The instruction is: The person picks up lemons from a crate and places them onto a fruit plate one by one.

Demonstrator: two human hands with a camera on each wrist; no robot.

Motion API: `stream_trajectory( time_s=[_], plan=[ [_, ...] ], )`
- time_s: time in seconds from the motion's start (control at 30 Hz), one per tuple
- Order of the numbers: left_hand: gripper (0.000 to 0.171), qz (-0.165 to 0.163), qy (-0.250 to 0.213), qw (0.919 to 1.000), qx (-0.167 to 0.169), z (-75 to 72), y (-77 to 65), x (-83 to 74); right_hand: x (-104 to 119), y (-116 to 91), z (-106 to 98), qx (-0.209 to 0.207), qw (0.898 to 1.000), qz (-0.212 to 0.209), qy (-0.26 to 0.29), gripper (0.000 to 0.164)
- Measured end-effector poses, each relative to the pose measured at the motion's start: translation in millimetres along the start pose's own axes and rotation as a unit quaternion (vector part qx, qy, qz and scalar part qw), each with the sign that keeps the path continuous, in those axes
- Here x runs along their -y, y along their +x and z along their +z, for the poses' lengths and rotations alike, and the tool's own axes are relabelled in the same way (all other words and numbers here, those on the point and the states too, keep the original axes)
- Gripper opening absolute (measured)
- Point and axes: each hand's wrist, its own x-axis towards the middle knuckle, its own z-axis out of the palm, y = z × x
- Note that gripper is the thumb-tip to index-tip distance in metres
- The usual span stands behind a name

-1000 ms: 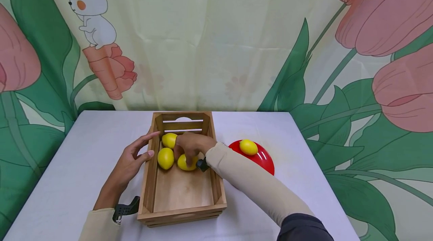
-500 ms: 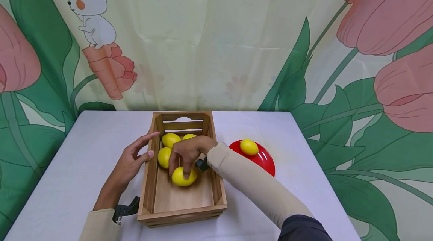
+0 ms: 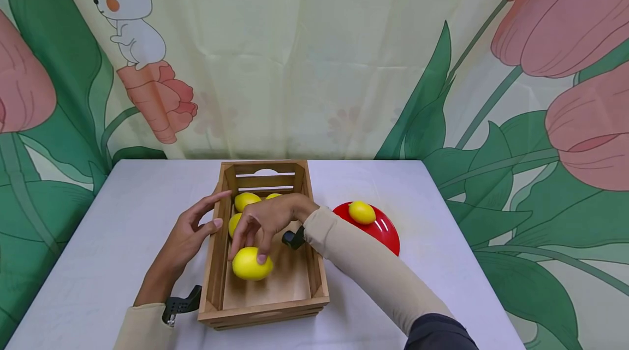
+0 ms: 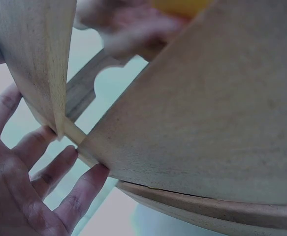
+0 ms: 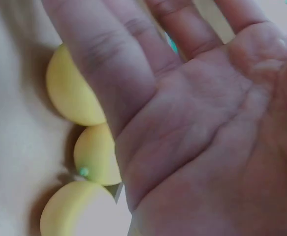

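My right hand point(image 3: 267, 220) reaches into a wooden slatted crate point(image 3: 265, 312) and pinches a lemon point(image 3: 252, 265) between thumb and fingers, over the crate's front half. Behind that hand lie other lemons: one at the back left point(image 3: 245, 201), one by the left wall point(image 3: 234, 225), and one at the back point(image 3: 273, 196), mostly hidden. In the right wrist view the palm point(image 5: 197, 128) fills much of the frame, beside several lemons point(image 5: 72, 88). My left hand point(image 3: 190, 232) has its fingers spread against the crate's left side; the left wrist view shows its fingertips point(image 4: 96, 172) touching the slats.
Right of the crate, a red plate point(image 3: 385, 230) carries another lemon point(image 3: 362, 212), partly behind the right sleeve point(image 3: 368, 262). Everything stands on a white-covered table point(image 3: 432, 219). A printed curtain point(image 3: 304, 66) hangs behind the table.
My right hand has drawn the lemon from the row at the back toward the crate's front left, uncovering lemons behind it. My left hand stays against the crate.
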Motion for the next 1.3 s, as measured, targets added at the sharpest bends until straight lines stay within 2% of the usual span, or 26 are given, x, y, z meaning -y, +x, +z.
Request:
stream_trajectory(
  time_s=[0.2, 0.43, 0.67, 0.8, 0.93, 1.17, 1.3],
  plan=[
    [0.049, 0.005, 0.001, 1.0000, -0.001, -0.5, -1.2, 0.2, 4.4, -3.1, -1.7, -0.028, 0.997, -0.051, 0.042, 0.050],
    [0.050, 0.003, 0.010, 0.9999, -0.003, -1.3, -2.7, -0.4, 10.0, -10.1, -3.4, -0.067, 0.988, -0.110, 0.083, 0.050],
    [0.049, -0.005, 0.003, 1.0000, -0.007, -2.3, -3.4, -2.1, 13.0, -13.7, -6.2, -0.140, 0.972, -0.174, 0.066, 0.052],
    [0.050, -0.011, 0.004, 0.9999, -0.009, -2.9, -4.1, -1.6, 13.0, -14.8, -8.2, -0.199, 0.957, -0.203, 0.066, 0.051],
    [0.052, -0.016, 0.021, 0.9996, -0.014, -4.3, -5.4, -0.7, 14.0, -15.4, -9.3, -0.258, 0.935, -0.232, 0.072, 0.052],
    [0.056, -0.039, 0.026, 0.9987, -0.020, -1.1, -4.6, -0.4, 15.0, -18.4, -9.9, -0.358, 0.899, -0.233, 0.094, 0.052],
    [0.055, -0.029, 0.018, 0.9993, -0.013, 0.7, -1.5, 0.7, 15.2, -25.0, -10.6, -0.404, 0.874, -0.246, 0.107, 0.052]
  ],
)
